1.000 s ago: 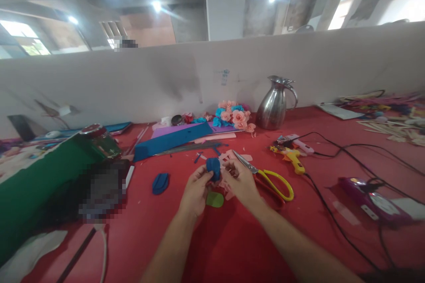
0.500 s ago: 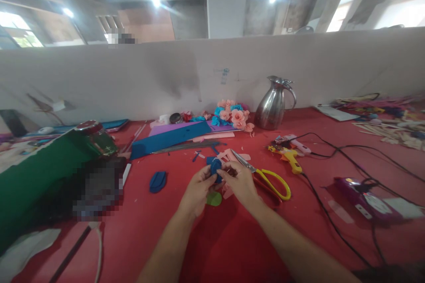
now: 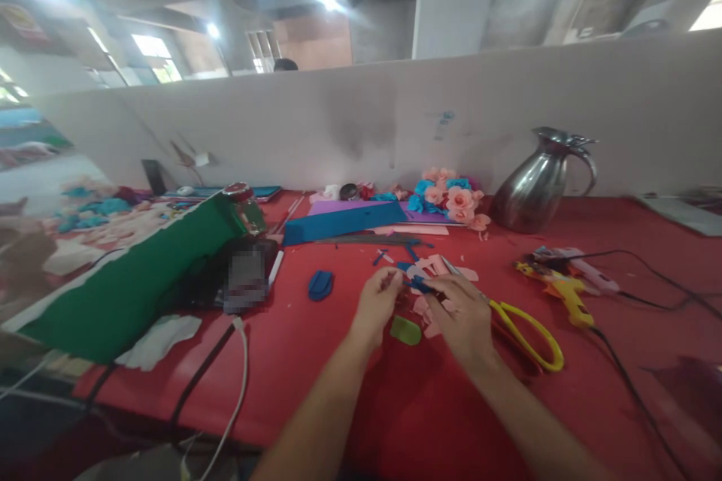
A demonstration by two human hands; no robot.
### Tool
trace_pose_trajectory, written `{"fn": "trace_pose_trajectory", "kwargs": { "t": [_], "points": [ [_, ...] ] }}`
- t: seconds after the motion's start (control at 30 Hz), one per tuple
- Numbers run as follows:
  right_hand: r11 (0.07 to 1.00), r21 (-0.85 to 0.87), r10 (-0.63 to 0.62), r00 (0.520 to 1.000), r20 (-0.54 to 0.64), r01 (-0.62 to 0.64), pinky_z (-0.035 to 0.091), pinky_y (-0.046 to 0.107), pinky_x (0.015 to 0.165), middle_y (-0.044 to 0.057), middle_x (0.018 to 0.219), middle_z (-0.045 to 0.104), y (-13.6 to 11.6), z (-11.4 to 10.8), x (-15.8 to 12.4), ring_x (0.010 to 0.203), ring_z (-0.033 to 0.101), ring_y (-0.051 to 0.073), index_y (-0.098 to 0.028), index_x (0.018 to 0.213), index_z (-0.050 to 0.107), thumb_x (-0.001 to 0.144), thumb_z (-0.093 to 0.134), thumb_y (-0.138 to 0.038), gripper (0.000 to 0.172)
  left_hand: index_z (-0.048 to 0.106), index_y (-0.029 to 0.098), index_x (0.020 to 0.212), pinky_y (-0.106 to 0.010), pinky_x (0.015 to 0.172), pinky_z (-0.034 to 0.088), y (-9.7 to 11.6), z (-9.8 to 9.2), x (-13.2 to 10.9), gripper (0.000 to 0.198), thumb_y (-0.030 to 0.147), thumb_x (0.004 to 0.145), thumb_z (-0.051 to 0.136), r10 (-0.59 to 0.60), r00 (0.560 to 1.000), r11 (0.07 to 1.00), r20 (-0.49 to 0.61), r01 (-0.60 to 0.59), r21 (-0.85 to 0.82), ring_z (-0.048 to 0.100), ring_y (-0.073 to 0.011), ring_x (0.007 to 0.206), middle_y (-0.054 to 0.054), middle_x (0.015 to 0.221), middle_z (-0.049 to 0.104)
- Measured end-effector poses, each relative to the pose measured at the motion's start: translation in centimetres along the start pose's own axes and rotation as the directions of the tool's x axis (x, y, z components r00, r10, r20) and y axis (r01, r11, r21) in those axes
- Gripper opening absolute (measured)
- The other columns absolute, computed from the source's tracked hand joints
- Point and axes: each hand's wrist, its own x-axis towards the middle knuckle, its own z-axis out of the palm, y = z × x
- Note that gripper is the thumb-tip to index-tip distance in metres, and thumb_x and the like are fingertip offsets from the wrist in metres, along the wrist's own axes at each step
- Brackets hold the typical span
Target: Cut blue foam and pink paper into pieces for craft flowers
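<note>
A small blue crepe-paper piece is between my two hands, above the red table. My right hand pinches it between thumb and fingers. The fingers of my left hand are pinched together at its left end. Below the hands lies a green rounded piece with pink paper scraps around it. Scissors with yellow handles lie beside my right hand, their blades partly hidden by it. To the left sits a stack of blue rounded cutouts.
A blue paper strip, pink and blue paper flowers and a steel jug stand or lie at the back. On the right is a yellow glue gun with its cord. A green panel and a jar are left.
The view has swung left, so everything sits further right. My hands have moved slightly apart, and the left fingers have slid toward the blue piece's left end.
</note>
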Motion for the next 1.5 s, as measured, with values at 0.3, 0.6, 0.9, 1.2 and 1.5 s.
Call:
{"fn": "trace_pose_trajectory", "kwargs": {
  "t": [0.3,0.6,0.9,1.2,1.5],
  "points": [
    [0.951,-0.134,-0.236,0.933,0.272,0.280,0.051,0.037,0.091,0.007,0.107,0.065,0.0,1.4,-1.1,0.102,0.061,0.020,-0.025,0.108,0.064,0.090,0.043,-0.017,0.029,0.065,0.016,0.078,-0.023,0.060,0.044,1.7,-1.8,0.4,0.019,0.022,0.060,0.071,-0.029,0.998,1.000,0.052,0.030,-0.011,0.057,-0.0111,0.062,-0.001,0.069,0.063],
    [0.982,-0.128,-0.115,0.979,0.170,0.138,0.049,0.038,0.089,0.008,0.101,0.063,-0.4,0.7,-0.4,0.097,0.059,0.021,-0.020,0.105,0.062,0.087,0.044,-0.015,0.026,0.056,0.020,0.074,-0.024,0.056,0.039,1.1,-9.6,2.7,0.018,0.007,0.063,0.061,0.149,0.920,0.686,-0.363,0.168,0.708,0.055,-0.0133,0.057,0.004,0.056,0.057],
    [0.992,-0.094,-0.070,0.979,0.190,0.089,0.049,0.035,0.081,0.006,0.091,0.064,-0.3,0.6,-0.6,0.088,0.060,0.020,-0.021,0.090,0.064,0.081,0.044,-0.010,0.025,0.062,0.019,0.071,-0.029,0.074,0.043,1.1,-10.0,2.2,0.013,0.009,0.064,0.065,0.339,0.882,0.471,-0.327,0.141,0.871,0.060,-0.0185,0.078,-0.006,0.087,0.065],
    [0.990,-0.100,-0.076,0.974,0.215,0.100,0.050,0.034,0.079,0.006,0.090,0.064,-0.6,0.6,-0.9,0.087,0.060,0.020,-0.022,0.088,0.064,0.081,0.044,-0.011,0.024,0.070,0.019,0.097,-0.031,0.086,0.045,1.2,-12.8,-0.7,0.032,0.006,0.076,0.049,0.368,0.883,0.355,-0.292,0.157,0.922,0.064,-0.0232,0.096,-0.010,0.106,0.070],
    [0.990,-0.122,-0.043,0.973,0.225,0.072,0.048,0.033,0.079,0.006,0.089,0.064,-0.8,0.4,-0.7,0.086,0.060,0.019,-0.020,0.088,0.064,0.080,0.043,-0.009,0.025,0.071,0.018,0.095,-0.033,0.087,0.045,1.1,-12.2,-1.1,0.028,0.010,0.077,0.052,0.391,0.874,0.351,-0.288,0.148,0.925,0.064,-0.0238,0.094,-0.011,0.104,0.070]
  ]
}}
